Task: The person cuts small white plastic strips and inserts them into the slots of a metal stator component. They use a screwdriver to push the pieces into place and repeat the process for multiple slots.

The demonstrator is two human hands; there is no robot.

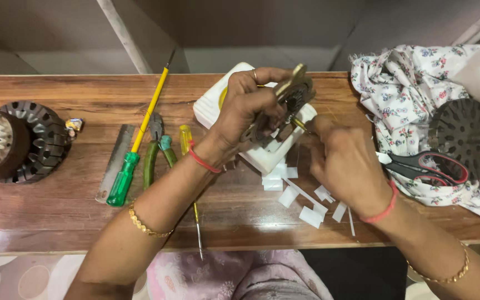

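**Steadying the stator core while a slot is worked**

The small motor stator core (284,105), a ring of stacked metal laminations, is held tilted above a white plastic box (218,105) at the back middle of the wooden workbench (45,211). The left hand (245,108) wraps over it from above, fingers curled and clamped on its rim. The right hand (343,161) comes in from the lower right with fingertips pinched together at the core's edge, seemingly on a thin strip or tool; what they pinch is too hidden to tell.

To do this well, I judge that the left grip should stay firm and the core turned so the slot faces the eyes, while the right fingers push straight along the slot rather than across it, since thin insulation buckles easily.

Cut white paper pieces (306,200) lie just below the hands. Left of them sit a yellow-shafted screwdriver with a green handle (134,150), green-handled pliers (154,153) and a steel ruler (115,161). A larger wound stator (12,141) rests at far left; scissors (426,166) and a rotor (465,139) lie on floral cloth (401,83) at right.
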